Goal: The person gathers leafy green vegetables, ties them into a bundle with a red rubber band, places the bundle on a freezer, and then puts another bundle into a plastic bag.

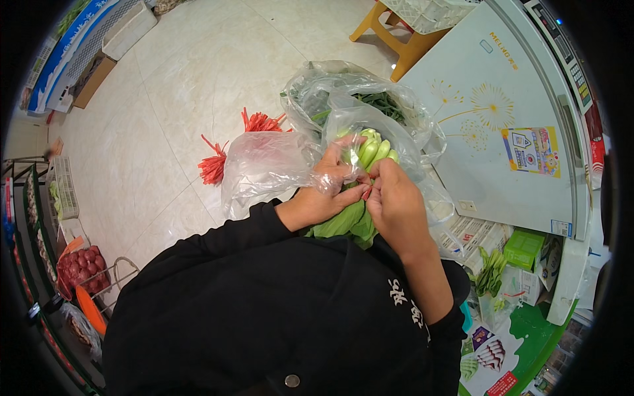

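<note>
A bunch of bok choy (378, 153) lies in front of my body, pale stems pointing away and green leaves toward me. My left hand (322, 198) is closed round its left side, partly behind clear plastic. Pinched fingers of my right hand (401, 208) grip a thin red tie (366, 193) at the middle of the bunch. How far the tie goes round the stems is hidden. Just beyond both hands sits a clear plastic bag (310, 86) holding dark green leafy vegetables (383, 102). Another crumpled clear bag (264, 162) lies left of my left hand.
Two bundles of red ties (212, 166) spread beside the crumpled bag. A pale fridge (462, 112) stands at the right, near a yellow stool (389, 39) with a white basket. Lower right are loose greens (490, 270) and a green box (524, 249). Racks and red-netted produce (84, 269) line the left.
</note>
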Motion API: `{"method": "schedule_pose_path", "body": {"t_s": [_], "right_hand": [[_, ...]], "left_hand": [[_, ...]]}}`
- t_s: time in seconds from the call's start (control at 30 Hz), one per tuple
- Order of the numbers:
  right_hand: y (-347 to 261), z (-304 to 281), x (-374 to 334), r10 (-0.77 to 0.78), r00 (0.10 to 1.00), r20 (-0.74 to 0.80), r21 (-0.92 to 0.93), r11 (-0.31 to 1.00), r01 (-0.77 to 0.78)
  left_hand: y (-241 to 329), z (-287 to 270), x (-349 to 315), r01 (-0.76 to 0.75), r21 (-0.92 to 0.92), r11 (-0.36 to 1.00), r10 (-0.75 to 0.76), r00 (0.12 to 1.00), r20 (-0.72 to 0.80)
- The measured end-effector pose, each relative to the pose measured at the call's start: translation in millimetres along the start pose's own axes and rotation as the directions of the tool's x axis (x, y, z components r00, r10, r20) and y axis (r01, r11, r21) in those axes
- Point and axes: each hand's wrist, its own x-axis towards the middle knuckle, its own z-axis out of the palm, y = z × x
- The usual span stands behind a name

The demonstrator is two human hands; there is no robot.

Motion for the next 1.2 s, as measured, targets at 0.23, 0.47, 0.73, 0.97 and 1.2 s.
{"method": "schedule_pose_path", "body": {"t_s": [0.23,0.47,0.73,0.97,1.2], "right_hand": [[9.4,9.5,-11.2,0.057,0.997,-0.056,0.132,0.990,-0.049],[17.9,27.7,-23.5,0.025,0.969,-0.246,0.110,0.994,0.002],[17.0,22.3,-9.4,-0.296,0.925,-0.238,-0.109,0.954,0.278],[14.9,31.6,-18.1,0.022,0.957,-0.288,0.187,0.982,0.034],[5.6,18.2,-11.3,0.248,0.953,-0.172,0.481,0.866,-0.139]], "left_hand": [[1.0,-0.1,-1.3,0.041,-0.015,0.999,-0.040,0.999,0.002],[-2.1,-1.8,-0.5,0.013,-0.014,1.000,-0.013,1.000,-0.023],[-9.2,-3.9,-1.0,0.047,-0.165,0.985,-0.056,0.997,-0.052],[-3.6,-6.6,-1.3,0.105,-0.157,0.982,-0.112,0.993,-0.035],[-15.5,-0.8,-5.3,0.097,-0.223,0.970,-0.107,0.994,-0.032]]}}
